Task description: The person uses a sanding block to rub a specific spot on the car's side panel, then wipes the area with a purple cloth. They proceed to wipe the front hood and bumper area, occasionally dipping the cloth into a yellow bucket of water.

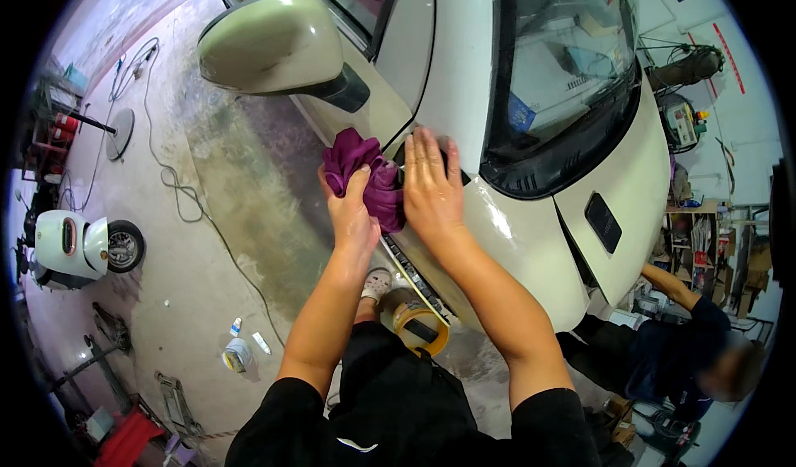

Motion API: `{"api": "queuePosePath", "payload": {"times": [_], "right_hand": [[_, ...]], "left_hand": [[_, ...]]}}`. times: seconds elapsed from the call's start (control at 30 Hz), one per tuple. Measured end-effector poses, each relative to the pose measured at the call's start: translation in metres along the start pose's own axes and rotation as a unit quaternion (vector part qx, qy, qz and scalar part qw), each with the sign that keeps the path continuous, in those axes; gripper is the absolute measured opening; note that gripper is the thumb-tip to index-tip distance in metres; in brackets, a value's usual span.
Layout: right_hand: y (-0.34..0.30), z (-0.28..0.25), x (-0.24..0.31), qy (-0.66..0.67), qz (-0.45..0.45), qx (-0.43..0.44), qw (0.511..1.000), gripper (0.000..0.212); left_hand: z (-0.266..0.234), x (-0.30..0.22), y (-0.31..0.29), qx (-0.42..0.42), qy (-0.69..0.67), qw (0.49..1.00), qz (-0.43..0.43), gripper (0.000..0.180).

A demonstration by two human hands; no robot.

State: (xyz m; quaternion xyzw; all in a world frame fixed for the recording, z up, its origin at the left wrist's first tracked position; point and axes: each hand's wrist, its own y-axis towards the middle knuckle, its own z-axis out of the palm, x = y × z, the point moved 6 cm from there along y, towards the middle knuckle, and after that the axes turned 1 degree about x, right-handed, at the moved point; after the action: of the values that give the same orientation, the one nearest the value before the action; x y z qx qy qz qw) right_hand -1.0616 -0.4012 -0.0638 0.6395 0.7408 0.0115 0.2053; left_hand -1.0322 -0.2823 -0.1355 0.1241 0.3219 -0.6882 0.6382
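A bunched purple cloth is gripped in my left hand, with the thumb across its front. It rests at the edge of a cream-coloured car's body, just below the side mirror. Right beside the cloth, my right hand lies with its fingers stretched out over a dark gap or trim piece near the base of the windshield. Its palm side is hidden. A dark rectangular thing like a phone sits on the car's front.
Near my feet stands a yellow bucket with a black block inside. On the floor are a tin, small tubes and a long cable. A white scooter is at the left. Another person works at the lower right.
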Motion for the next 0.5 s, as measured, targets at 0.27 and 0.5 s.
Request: {"api": "queuePosePath", "payload": {"times": [0.27, 0.5], "right_hand": [[0.011, -0.002, 0.008, -0.042, -0.018, 0.040, 0.998, 0.059], [-0.008, -0.001, 0.000, -0.062, -0.050, 0.052, 0.995, 0.063]], "left_hand": [[-0.015, -0.003, -0.003, -0.016, -0.022, 1.000, -0.014, 0.056], [-0.018, -0.005, -0.008, -0.013, -0.031, 0.999, -0.038, 0.057]]}}
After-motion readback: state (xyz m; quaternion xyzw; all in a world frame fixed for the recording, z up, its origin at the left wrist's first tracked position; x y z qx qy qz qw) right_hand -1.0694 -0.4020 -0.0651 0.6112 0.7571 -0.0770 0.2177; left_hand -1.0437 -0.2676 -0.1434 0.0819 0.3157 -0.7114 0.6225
